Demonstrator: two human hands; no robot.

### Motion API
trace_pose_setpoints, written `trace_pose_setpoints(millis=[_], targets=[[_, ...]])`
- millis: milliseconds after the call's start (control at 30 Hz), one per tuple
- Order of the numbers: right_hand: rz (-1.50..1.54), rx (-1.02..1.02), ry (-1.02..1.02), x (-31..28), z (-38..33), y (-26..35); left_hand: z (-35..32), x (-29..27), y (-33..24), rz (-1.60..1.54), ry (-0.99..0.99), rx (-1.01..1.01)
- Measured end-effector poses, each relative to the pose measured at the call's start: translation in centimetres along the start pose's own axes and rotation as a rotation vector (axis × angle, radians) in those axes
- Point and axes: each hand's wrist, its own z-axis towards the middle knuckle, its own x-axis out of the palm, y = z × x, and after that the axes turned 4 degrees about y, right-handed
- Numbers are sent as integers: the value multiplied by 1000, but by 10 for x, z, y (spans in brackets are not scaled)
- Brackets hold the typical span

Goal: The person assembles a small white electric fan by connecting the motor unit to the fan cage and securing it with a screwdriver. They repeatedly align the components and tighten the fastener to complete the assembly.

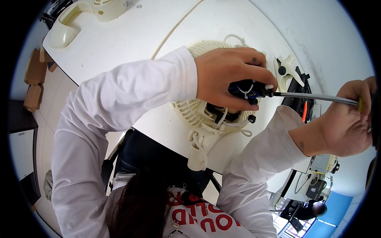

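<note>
packages: you have brown cardboard boxes (35, 81) stacked on the floor off the counter's (119, 39) far-left edge | labels, signs, screens: none clear

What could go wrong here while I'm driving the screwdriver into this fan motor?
The screwdriver tip meets the black motor part right beside the left hand's fingertips; a slip could jab them. Thin wires cross that part near the tip and might get nicked. The cream fan grille overhangs the white table's edge, so hard pushing from the right hand could tip it off.
</note>
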Motion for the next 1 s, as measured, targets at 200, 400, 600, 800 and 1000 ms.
trace_pose_setpoints(millis=[200, 400, 600, 800, 1000], targets=[[137, -207, -182, 31, 11, -38, -3, -2, 2, -6, -6, -13], [-22, -36, -251, 24, 8, -18, 0, -4, 2, 5, 1, -12], [308, 27, -130, 28, 5, -39, 1, -5, 2, -29, -6, -35], [60, -217, -503, 26, 6, -35, 1, -6, 0, -32, 6, -40], [44, -70, -367, 19, -3, -30, 2, -6, 0, -51, 5, -37]])
